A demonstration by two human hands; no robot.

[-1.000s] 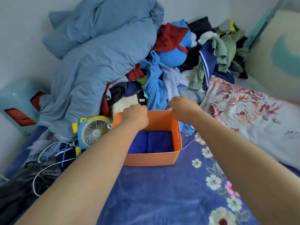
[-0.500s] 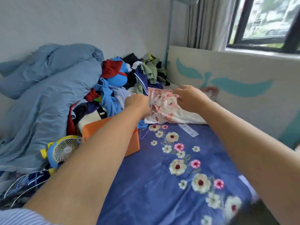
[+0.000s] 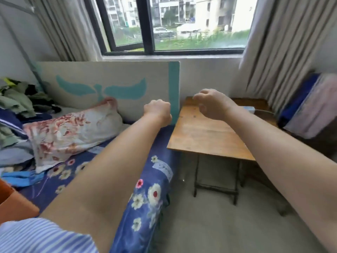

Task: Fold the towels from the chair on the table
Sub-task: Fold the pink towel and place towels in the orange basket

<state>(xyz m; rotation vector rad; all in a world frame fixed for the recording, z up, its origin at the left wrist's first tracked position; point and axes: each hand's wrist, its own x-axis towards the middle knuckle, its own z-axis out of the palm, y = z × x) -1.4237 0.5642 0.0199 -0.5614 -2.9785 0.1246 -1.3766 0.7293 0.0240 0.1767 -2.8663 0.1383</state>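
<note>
A small wooden folding table (image 3: 206,136) stands on the floor beside the bed, under the window. At the far right, blue and pale pink towels (image 3: 308,106) hang over what looks like a chair, blurred. My left hand (image 3: 157,111) is a closed fist with nothing in it, held above the bed's edge just left of the table. My right hand (image 3: 212,104) hovers over the table's far part, fingers curled and a little apart, holding nothing.
The bed with a blue flowered sheet (image 3: 145,198) fills the left. A flowered pillow (image 3: 73,132) and piled clothes (image 3: 16,106) lie on it. An orange bin corner (image 3: 12,203) shows at lower left. A white power strip (image 3: 249,109) lies on the table's far right.
My view has swung right, from the clothes pile and orange bin to the table and window. Both hands left the bin's rim and now hang in the air near the table.
</note>
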